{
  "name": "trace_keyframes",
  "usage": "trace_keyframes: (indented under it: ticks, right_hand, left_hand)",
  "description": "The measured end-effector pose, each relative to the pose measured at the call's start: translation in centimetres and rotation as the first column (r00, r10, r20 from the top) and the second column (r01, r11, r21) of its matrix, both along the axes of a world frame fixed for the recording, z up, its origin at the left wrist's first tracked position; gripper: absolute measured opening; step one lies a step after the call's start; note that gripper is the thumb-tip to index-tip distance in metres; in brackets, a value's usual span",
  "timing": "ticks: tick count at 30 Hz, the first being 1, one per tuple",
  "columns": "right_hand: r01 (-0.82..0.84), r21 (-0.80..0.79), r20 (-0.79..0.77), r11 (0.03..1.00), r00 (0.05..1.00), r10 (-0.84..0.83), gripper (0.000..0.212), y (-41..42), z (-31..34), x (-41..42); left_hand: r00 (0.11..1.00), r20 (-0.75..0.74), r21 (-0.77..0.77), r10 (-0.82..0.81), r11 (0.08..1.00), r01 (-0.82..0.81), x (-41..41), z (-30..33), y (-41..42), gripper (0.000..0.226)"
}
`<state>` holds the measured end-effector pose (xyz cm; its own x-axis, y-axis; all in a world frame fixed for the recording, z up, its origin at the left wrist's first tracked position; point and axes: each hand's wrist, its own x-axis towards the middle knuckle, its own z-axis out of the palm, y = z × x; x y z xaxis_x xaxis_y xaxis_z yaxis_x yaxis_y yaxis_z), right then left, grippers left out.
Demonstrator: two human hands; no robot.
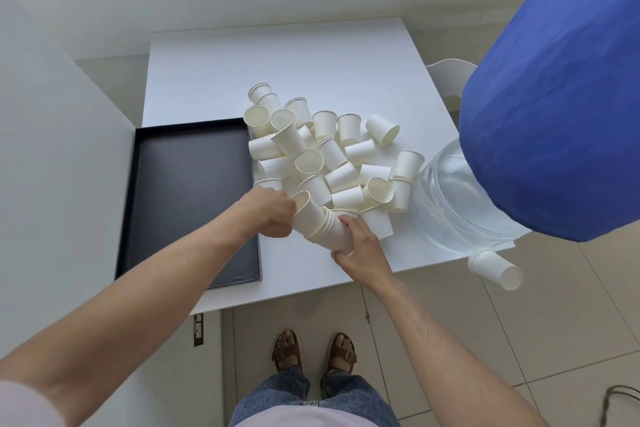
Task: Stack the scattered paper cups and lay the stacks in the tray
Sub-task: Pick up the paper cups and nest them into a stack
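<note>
So the black tray (187, 198) sits on the left part of the white tabletop (277, 62), nothing in it, and I'll place everything else off that. Just to the right of the tray there's a big messy pile of white paper cups (322, 156), most tipped on their sides, some mouth-up, some upside down, all bumping into each other. At the near end of that pile, right beside the tray's right edge, both hands are working on a short stack (325, 225) of nested cups that's tilted with its open end pointing back toward the tray. The left hand (268, 213) has its fingers curled around the top cup (304, 210) at the mouth end of the stack, so that grip is closed on it. The right hand (360, 246) wraps around the bottom end of the stack from the near side, thumb under and fingers over, a firm closed grip too. Far right of the tray, past the pile, a clear plastic jug (450, 201) lies at the tabletop edge with a big blue cloth (554, 97) over part of it. One stray cup (495, 269) sits beyond the near right corner of the tabletop, by the jug's rim. Below the tabletop you can see the tiled floor (519, 322), jeans and brown sandals (287, 350).
</note>
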<state>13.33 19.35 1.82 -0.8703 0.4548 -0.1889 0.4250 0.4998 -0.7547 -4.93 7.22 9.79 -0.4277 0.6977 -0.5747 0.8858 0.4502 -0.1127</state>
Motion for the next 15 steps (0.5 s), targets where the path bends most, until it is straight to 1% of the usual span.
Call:
trace_keyframes:
  ticks: [2,5,7,9,10,12,14,15]
  right_hand:
    - [-0.029,0.011,0.005,1.000,1.000,0.029,0.063,-0.3,0.0,-0.5]
    - [-0.023,-0.017,-0.021,1.000,1.000,0.022,0.063,-1.0,0.0,-1.3]
    - [0.006,-0.044,-0.029,0.999,1.000,-0.007,0.064,-1.2,-0.2,-1.6]
    - [0.032,-0.082,-0.015,0.996,0.999,-0.033,0.066,-1.2,-0.3,-1.6]
    - [0.052,-0.107,-0.008,0.993,0.999,-0.053,0.067,-1.1,-0.4,-1.5]
    - [0.098,-0.158,-0.006,0.983,0.995,-0.100,0.065,-1.2,-0.6,-1.4]
    - [0.133,-0.194,-0.005,0.972,0.991,-0.137,0.064,-1.1,-0.8,-1.3]
    - [0.150,-0.209,-0.001,0.966,0.988,-0.153,0.063,-1.1,-0.8,-1.3]
  left_hand:
    - [0.999,-0.010,-0.038,-0.050,0.998,0.050,0.4,0.0,0.7,0.026]
    - [0.996,0.022,-0.026,-0.084,0.996,0.085,1.0,-0.4,1.4,0.013]
    - [0.994,0.095,0.012,-0.044,0.999,0.043,1.0,-0.9,1.4,0.013]
    - [0.968,0.246,0.077,0.051,0.994,-0.072,0.9,-1.6,1.0,0.017]
    - [0.933,0.344,0.111,0.103,0.983,-0.149,0.8,-2.1,0.7,0.019]
    - [0.832,0.523,0.180,0.184,0.931,-0.319,0.6,-3.3,-0.3,0.027]
    - [0.714,0.659,0.231,0.236,0.840,-0.491,0.2,-4.2,-1.3,0.037]
    - [0.650,0.715,0.246,0.258,0.777,-0.579,-0.1,-4.7,-1.8,0.040]
